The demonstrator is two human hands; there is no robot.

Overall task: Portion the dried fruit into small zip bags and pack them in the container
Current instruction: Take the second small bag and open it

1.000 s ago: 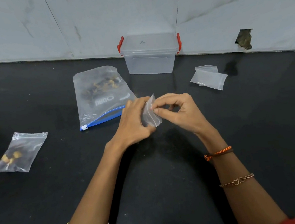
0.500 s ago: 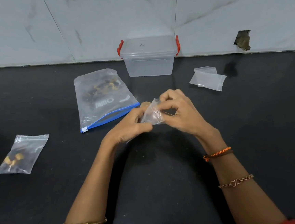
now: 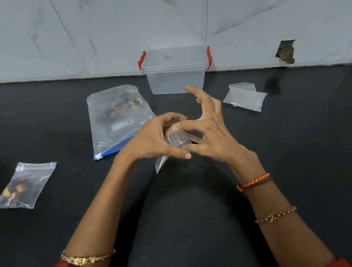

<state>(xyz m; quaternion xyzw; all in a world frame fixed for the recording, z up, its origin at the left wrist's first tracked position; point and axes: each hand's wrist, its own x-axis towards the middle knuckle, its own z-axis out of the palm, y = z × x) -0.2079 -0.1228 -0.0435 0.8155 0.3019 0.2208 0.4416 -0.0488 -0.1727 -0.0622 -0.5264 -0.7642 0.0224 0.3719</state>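
Over the middle of the black counter, my left hand (image 3: 152, 141) grips a small clear zip bag (image 3: 175, 138) with curled fingers and thumb. My right hand (image 3: 210, 130) pinches the bag's top edge between thumb and forefinger, its other fingers spread upward. The bag's lower corner hangs below my left hand. A large zip bag of dried fruit (image 3: 118, 117) with a blue slider lies just left of my hands. One filled small bag (image 3: 24, 185) lies at the far left. The clear container (image 3: 175, 71) with red latches stands lidded against the wall.
Two empty small zip bags (image 3: 245, 96) lie right of the container. A white marble wall (image 3: 98, 29) runs behind the black counter (image 3: 310, 143), with a rough hole (image 3: 286, 51) at the right. The counter's near edge is by my left elbow.
Both hands rose slightly with the small bag. My right hand's outer fingers have spread open and lifted while thumb and forefinger keep pinching the bag's top.
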